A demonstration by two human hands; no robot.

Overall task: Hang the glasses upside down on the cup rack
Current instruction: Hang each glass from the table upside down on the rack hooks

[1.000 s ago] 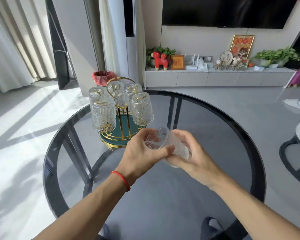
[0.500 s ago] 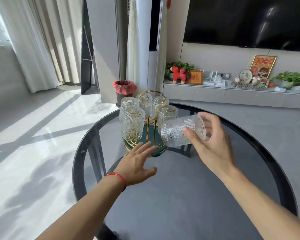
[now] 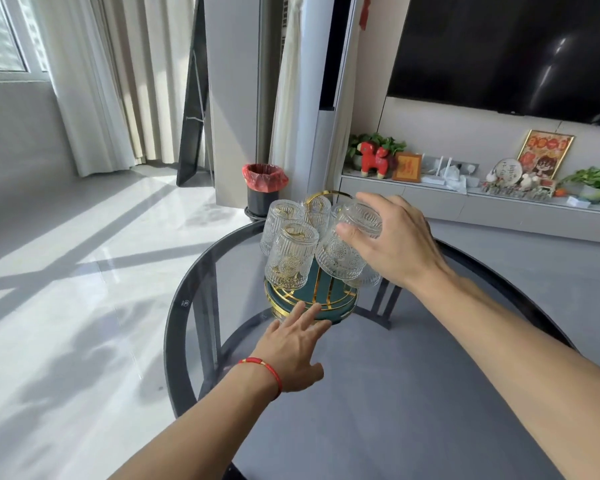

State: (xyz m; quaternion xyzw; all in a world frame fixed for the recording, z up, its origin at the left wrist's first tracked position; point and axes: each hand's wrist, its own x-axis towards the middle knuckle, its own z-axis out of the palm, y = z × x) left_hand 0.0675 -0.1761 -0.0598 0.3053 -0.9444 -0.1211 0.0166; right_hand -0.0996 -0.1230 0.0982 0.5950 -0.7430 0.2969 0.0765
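A ribbed glass point(image 3: 347, 244) is gripped by the right hand point(image 3: 395, 244), thumb on the near side and fingers over the base, with its mouth tilted downward at the right side of the cup rack point(image 3: 312, 299). Other glasses point(image 3: 291, 258) are already hung upside down around the rack's gold stem. The rack is set on a round glass table point(image 3: 395, 393). The left hand point(image 3: 291, 348) is held flat with fingers spread, nothing grasped, its fingertips point(image 3: 305, 311) at the rack's green base.
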